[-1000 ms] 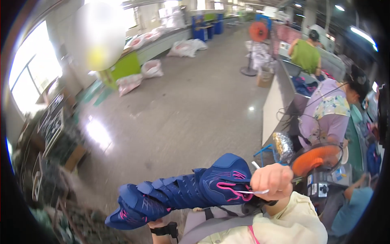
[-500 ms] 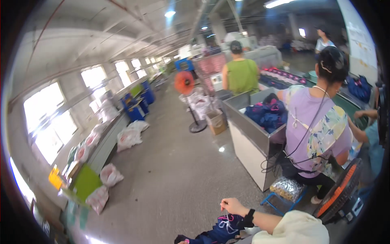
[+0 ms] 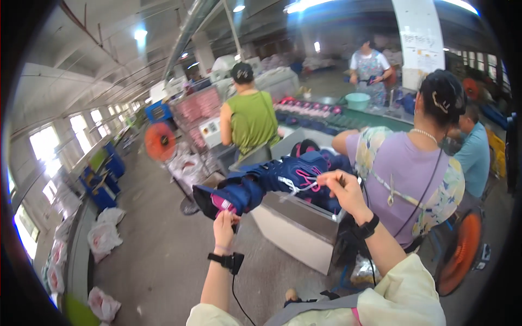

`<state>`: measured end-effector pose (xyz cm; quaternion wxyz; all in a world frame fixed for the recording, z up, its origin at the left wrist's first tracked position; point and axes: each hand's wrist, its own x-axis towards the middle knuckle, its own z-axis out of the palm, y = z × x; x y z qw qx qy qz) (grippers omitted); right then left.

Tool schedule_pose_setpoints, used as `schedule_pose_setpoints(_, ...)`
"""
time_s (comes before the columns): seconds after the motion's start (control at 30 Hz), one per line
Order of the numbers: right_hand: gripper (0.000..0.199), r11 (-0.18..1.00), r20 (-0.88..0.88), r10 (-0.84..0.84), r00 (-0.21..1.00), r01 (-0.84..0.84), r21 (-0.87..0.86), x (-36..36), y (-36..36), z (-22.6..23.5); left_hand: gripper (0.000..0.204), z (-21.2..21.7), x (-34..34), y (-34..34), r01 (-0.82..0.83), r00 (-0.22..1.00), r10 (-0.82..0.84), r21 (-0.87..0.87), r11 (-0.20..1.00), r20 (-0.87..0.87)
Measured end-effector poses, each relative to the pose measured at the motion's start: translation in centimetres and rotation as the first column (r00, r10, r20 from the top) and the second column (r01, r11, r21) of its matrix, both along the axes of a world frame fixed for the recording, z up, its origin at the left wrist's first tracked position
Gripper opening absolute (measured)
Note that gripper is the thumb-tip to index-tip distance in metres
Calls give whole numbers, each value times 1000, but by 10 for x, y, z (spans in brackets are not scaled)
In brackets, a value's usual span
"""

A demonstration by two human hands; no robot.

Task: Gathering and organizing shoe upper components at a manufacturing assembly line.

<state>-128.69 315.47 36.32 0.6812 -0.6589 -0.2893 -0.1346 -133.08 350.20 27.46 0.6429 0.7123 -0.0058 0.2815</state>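
A long bundle of navy shoe uppers with pink linings [image 3: 247, 191] hangs in the air between my two hands, at the edge of a metal-topped bin [image 3: 296, 234]. My left hand [image 3: 223, 230] is closed on the bundle's left end, by a pink part. My right hand [image 3: 346, 191] pinches the white cord [image 3: 291, 185] tied around the bundle's right side. Several more navy-and-pink pieces lie inside the bin, partly hidden behind the bundle.
A person in lilac [image 3: 399, 187] sits close at the bin's right; another in green [image 3: 246, 117] stands beyond it. An orange floor fan [image 3: 160, 142] stands left, another fan [image 3: 462, 251] at lower right. White sacks [image 3: 103, 239] line the left side. A conveyor [image 3: 370, 120] runs behind.
My view has swung right. The bundle has risen from the lower edge to the bin. My left hand has come fully into sight, gripping its left end.
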Motion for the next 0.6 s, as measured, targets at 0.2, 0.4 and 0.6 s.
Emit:
schedule_pose_setpoints(0.2, 12, 634, 253, -404, 879, 468, -616, 55, 16, -93, 26, -60, 231, 43, 104, 991, -35, 563, 820, -131)
schedule_pose_setpoints(0.4, 20, 317, 162, -617, 770, 432, -845, 4, -1, -163, 14, -112, 254, -73, -151, 985, 77, 550, 822, 156)
schedule_pose_setpoints(0.6, 19, 701, -412, -494, 766, 69, -710, -114, -54, -136, 22, -89, 48, -213, 581, 591, -791, 598, 552, 156)
